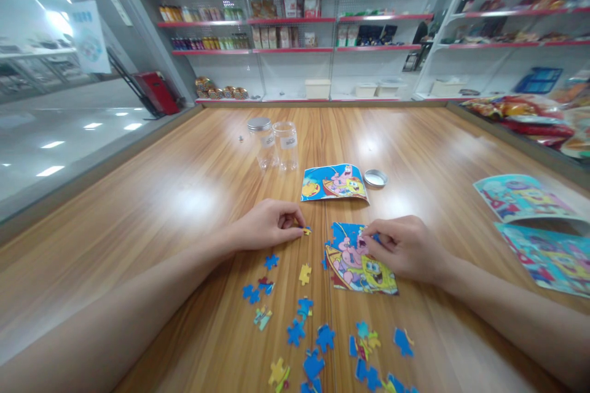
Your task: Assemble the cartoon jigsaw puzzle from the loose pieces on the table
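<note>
My left hand point(271, 224) pinches a small puzzle piece point(306, 231), blue and yellow, just above the wooden table or resting on it; I cannot tell which. On the right, my right hand point(408, 249) has its fingertips together at the upper right part of a partly joined jigsaw puzzle point(350, 264) with cartoon figures in a boat. Whether those fingertips hold a piece is hidden. A yellow puzzle piece point(305, 274) and a blue puzzle piece point(271, 262) lie below my left hand. More loose pieces point(313, 363) are scattered nearer to me.
Behind the puzzle lies a curled picture sheet point(335, 183) beside a metal lid point(375, 178). Two clear jars stand farther back, a lidded jar point(263, 142) and an open jar point(286, 146). Two more picture sheets point(546, 258) lie at right. Stocked shelves point(295, 18) line the wall.
</note>
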Demonstrator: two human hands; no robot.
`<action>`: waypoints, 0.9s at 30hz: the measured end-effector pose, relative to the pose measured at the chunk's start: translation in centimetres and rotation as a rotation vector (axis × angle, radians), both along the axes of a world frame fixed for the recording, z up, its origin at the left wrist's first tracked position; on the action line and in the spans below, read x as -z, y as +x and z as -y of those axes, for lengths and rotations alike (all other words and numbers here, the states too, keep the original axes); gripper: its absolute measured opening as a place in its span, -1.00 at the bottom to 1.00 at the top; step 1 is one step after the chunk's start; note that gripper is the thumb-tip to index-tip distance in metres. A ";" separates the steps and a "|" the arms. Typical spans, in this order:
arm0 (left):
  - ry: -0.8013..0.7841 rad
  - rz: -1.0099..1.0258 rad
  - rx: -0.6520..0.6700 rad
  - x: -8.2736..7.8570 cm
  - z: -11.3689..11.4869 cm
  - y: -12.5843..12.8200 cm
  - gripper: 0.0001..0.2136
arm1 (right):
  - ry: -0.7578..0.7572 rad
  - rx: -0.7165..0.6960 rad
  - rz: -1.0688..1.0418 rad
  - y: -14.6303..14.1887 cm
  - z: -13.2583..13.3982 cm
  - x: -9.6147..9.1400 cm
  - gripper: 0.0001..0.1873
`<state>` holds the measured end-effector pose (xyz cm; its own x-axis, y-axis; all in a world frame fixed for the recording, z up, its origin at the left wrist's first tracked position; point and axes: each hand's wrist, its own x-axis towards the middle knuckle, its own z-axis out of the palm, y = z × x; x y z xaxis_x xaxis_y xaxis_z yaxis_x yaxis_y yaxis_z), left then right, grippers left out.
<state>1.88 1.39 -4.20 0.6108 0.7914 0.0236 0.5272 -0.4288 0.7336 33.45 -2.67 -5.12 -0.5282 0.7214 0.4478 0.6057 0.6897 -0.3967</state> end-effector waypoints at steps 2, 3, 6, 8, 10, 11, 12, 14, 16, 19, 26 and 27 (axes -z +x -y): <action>0.003 -0.002 0.000 0.0 0.0 0.0 -0.86 | -0.031 0.025 -0.028 0.0 0.0 0.0 -0.89; 0.005 -0.003 0.001 0.0 0.0 0.0 -0.86 | -0.039 0.037 -0.038 0.0 0.0 0.0 -0.88; 0.012 -0.009 0.003 0.1 0.0 0.0 -0.87 | -0.059 0.066 -0.055 0.1 0.0 0.1 -0.86; 0.016 -0.012 0.005 0.2 0.0 -0.1 -0.87 | -0.080 0.077 -0.058 0.1 -0.1 0.1 -0.84; 0.018 -0.017 0.008 0.2 0.0 -0.1 -0.86 | -0.101 0.089 -0.062 0.1 -0.2 0.1 -0.83; 0.019 -0.020 0.009 0.3 -0.1 -0.1 -0.86 | -0.109 0.095 -0.065 0.1 -0.2 0.0 -0.83; 0.019 -0.021 0.011 0.3 -0.1 -0.2 -0.86 | -0.117 0.099 -0.068 0.1 -0.3 0.0 -0.84; 0.024 -0.026 0.013 0.3 -0.1 -0.2 -0.85 | -0.129 0.107 -0.074 0.1 -0.3 -0.1 -0.85; 0.033 -0.037 0.015 0.3 -0.1 -0.2 -0.84 | -0.136 0.114 -0.081 0.1 -0.3 -0.1 -0.85; 0.046 -0.061 0.035 0.3 -0.1 -0.3 -0.81 | -0.141 0.124 -0.086 0.0 -0.3 -0.2 -0.85; 0.061 -0.095 0.041 0.8 -0.4 -0.6 -0.77 | -0.138 0.135 -0.095 -0.3 -0.2 -0.3 -0.84; 0.060 -0.105 0.043 0.8 -0.4 -0.6 -0.77 | -0.140 0.122 -0.098 -0.3 -0.2 -0.3 -0.84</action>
